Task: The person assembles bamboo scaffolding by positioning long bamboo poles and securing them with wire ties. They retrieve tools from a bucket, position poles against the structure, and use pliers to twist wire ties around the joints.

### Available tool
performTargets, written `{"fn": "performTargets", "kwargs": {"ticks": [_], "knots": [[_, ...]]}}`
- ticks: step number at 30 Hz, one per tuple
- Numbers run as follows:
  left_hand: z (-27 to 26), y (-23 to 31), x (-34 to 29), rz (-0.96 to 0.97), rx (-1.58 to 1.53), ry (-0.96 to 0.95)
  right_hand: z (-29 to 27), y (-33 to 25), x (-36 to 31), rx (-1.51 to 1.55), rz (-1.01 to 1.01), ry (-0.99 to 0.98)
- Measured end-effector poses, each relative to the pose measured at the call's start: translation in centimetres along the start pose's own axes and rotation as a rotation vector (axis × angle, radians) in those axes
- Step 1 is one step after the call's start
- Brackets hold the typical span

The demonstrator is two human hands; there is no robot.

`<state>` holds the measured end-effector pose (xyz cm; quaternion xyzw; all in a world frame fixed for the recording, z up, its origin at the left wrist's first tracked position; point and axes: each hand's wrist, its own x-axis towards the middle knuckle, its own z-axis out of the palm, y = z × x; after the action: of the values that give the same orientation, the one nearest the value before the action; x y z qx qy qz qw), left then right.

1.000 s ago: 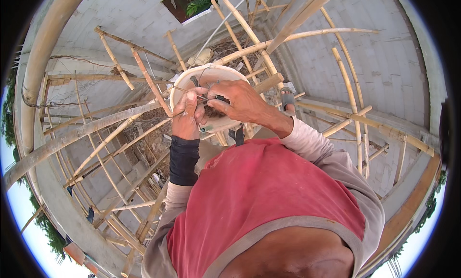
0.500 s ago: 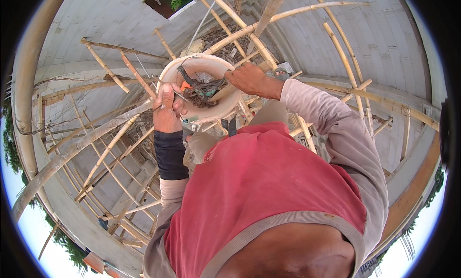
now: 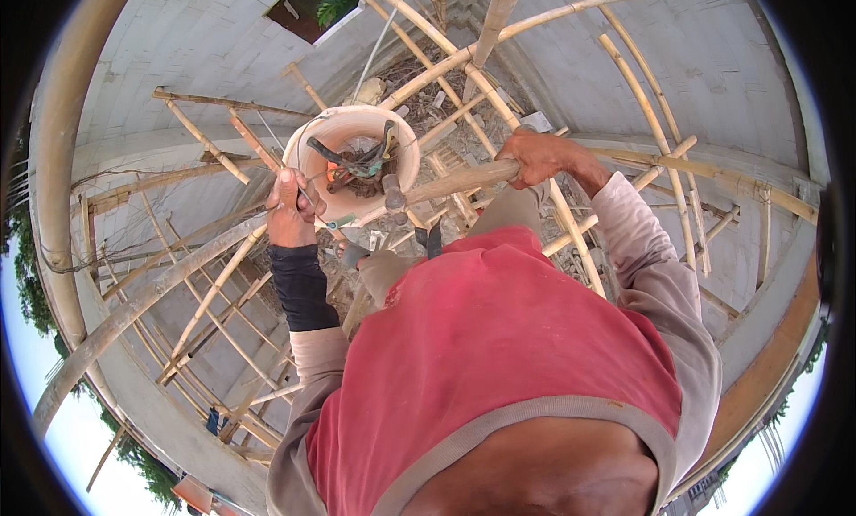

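Note:
A pale bucket (image 3: 406,159) hangs in front of me, its mouth facing up. My left hand (image 3: 294,209) is closed at its left edge, thumb up, gripping the bucket by its rim or wire handle; which one I cannot tell. A green grip (image 3: 341,222) shows on the near rim. In my right hand (image 3: 544,159) is a hammer (image 3: 459,182), held by the end of its wooden handle. The hammer's head (image 3: 393,193) is at the near right rim. Inside the bucket lie a dark-handled tool (image 3: 364,169), an orange item (image 3: 332,171) and dark nail-like pieces.
Bamboo scaffold poles (image 3: 428,74) cross around and below me. A thick pole (image 3: 134,288) slants along the left. Grey block walls (image 3: 223,52) rise ahead, with an opening (image 3: 312,9). Rubble (image 3: 419,97) lies below.
My right hand has moved right, away from the bucket, drawing the hammer out so that its head now sits at the rim. The left hand has shifted slightly down and left with the bucket.

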<state>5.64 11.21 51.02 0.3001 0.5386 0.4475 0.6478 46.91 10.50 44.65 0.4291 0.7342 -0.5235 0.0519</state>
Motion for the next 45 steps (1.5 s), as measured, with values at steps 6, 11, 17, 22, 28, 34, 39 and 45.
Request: {"fn": "performTargets", "kwargs": {"ticks": [6, 11, 17, 22, 28, 34, 39, 45], "knots": [[-1.6, -2.3, 2.1, -0.026, 0.076, -0.04, 3.5, 0.3, -4.4, 0.264, 0.146, 0.041], [-3.8, -4.8, 1.6, 0.017, 0.187, 0.003, 4.4, -3.3, -4.8, 0.515, -0.086, 0.251], [-1.8, -6.0, 4.3, -0.007, 0.235, -0.116, 3.1, -6.9, 0.1, 0.83, -0.267, 0.588], [-0.3, -6.4, 3.5, 0.0, 0.314, -0.2, 1.3, -8.7, 0.9, 0.724, -0.218, 0.701], [4.0, -5.5, 2.0, -0.024, 0.346, -0.28, 3.1, -9.8, 4.2, 0.602, -0.286, 0.771], [5.5, -4.0, 1.0, -0.035, 0.389, -0.367, 3.2, -11.0, 6.1, 0.788, -0.202, 0.767], [7.0, -2.6, 0.7, 0.0, 0.447, -0.464, 1.6, -11.9, 4.5, 0.721, -0.3, 0.759], [9.2, -2.1, 1.0, 0.025, 0.491, -0.508, 0.5, -12.5, 1.6, 0.8, -0.056, 0.977]]}}
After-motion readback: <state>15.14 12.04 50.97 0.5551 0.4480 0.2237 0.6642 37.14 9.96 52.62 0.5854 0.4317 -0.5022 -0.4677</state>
